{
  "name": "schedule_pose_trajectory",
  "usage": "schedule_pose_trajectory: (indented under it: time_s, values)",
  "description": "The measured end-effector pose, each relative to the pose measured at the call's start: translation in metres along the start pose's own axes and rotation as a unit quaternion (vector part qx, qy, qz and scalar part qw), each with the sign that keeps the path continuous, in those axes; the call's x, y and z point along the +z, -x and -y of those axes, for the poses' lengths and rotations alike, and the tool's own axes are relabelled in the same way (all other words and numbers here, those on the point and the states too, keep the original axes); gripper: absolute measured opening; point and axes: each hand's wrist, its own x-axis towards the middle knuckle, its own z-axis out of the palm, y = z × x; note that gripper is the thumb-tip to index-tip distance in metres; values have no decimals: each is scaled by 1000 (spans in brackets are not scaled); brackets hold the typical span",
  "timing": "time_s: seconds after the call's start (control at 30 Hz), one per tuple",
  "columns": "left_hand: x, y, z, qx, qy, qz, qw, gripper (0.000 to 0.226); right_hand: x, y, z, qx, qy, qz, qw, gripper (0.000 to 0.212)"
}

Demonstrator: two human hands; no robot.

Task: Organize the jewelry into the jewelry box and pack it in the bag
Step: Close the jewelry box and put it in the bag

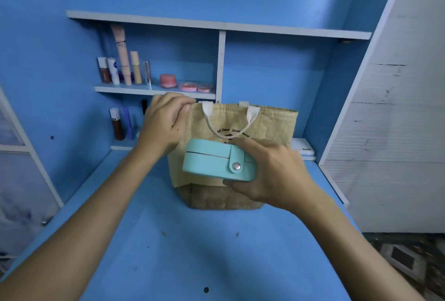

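Right hand (269,175) grips jewelry box (216,163) (snapped shut), left hand (163,122) pinches bag (272,127) rim, cosmetics (125,67) behind

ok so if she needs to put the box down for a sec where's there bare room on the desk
The blue desk top in front of the burlap bag is bare between both forearms. The right shelf compartment behind the bag looks bare too. The left shelves are crowded with cosmetics.

Rough woven bag (272,122); smooth matt jewelry box (207,163) with shiny metal snap (237,167).
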Motion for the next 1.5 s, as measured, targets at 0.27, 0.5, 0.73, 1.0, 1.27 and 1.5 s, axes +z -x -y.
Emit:
schedule_pose_trajectory:
  time_s: [0.27,0.5,0.73,1.0,1.27,1.5]
  values:
    - [18,-23,0,1,-137,67,988,47,-53,-36,-1,31,4,-46,998,61]
    - [25,-16,-17,-38,-119,110,986,18,-74,-64,-2,35,7,-60,998,60]
    - [31,16,-17,-6,-126,45,991,34,-79,-87,-7,27,19,-61,998,59]
    - [24,49,-27,79,-118,-67,988,13,-69,-101,-8,24,0,11,1000,59]
    - [16,60,-34,83,-105,-64,989,9,-44,-109,-18,50,-55,144,987,52]
    - [8,69,-42,91,-84,-66,990,4,-18,-118,-31,66,-64,249,964,47]
